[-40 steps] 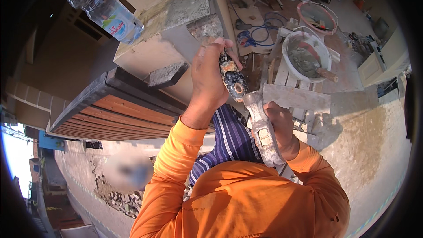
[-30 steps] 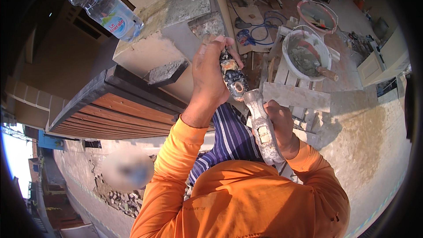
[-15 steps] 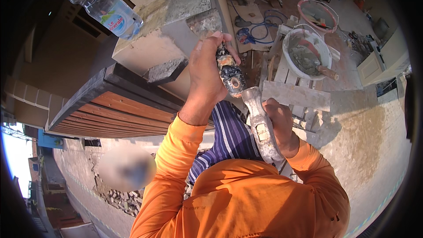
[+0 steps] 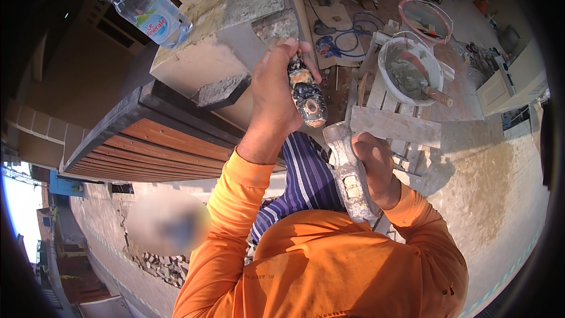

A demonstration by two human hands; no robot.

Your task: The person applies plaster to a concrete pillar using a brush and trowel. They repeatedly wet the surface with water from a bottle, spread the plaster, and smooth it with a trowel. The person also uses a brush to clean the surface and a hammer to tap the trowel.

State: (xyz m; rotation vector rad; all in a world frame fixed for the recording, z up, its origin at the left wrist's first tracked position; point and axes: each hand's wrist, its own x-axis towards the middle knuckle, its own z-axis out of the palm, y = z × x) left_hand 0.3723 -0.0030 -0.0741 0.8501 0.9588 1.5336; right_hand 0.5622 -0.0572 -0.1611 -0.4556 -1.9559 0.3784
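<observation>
Left hand [image 4: 272, 91]: closed around the tool [image 4: 308, 101]; spattered dark handle projected from the fist toward the right hand (far tip hidden by the fingers).
Right hand [image 4: 375, 162]: gripping the hammer [image 4: 352, 185], head just left of the fingers, shaft out of sight.
Gap: hammer face just beside the handle's butt, not touching it.
Ledge [image 4: 191, 63]: beyond the left hand; bottle [image 4: 144, 12] on top, to the left.
Bucket [image 4: 384, 73]: beyond the right hand, grey mix [image 4: 403, 79] inside.
</observation>
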